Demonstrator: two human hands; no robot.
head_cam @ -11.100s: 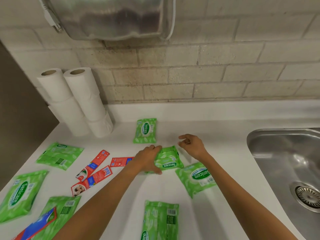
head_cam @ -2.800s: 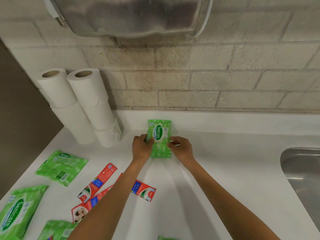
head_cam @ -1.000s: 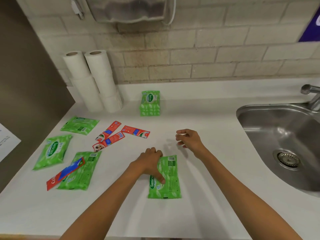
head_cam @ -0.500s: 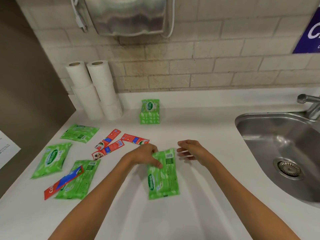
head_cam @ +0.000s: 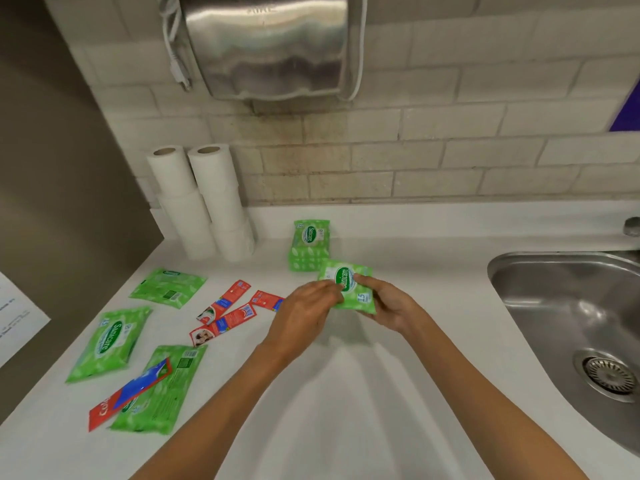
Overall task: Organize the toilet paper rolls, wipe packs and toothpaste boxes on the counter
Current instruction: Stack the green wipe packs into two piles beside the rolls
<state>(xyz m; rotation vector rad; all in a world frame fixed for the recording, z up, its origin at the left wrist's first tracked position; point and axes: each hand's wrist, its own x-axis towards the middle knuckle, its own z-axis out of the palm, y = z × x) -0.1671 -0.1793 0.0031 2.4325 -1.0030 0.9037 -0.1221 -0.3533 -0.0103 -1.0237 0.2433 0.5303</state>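
Note:
Both hands hold a green wipe pack (head_cam: 356,289) just above the white counter (head_cam: 346,393). My left hand (head_cam: 304,313) pinches its left edge and my right hand (head_cam: 384,306) grips its right side. Right behind it, near the wall, sits a stack of green wipe packs (head_cam: 309,245). Two columns of toilet paper rolls (head_cam: 204,202) stand in the back left corner. Three more wipe packs (head_cam: 109,341) lie on the left. Red toothpaste boxes (head_cam: 225,313) lie scattered in the middle, and another box (head_cam: 130,393) rests on the nearest pack.
A steel sink (head_cam: 571,323) is set into the counter on the right, with a tap (head_cam: 632,226) at its back. A metal dispenser (head_cam: 270,46) hangs on the brick wall above. A grey wall borders the counter on the left.
The wipe pack lay on the counter under my left hand; both hands have since lifted it, turned it label up and carried it toward the stack by the wall.

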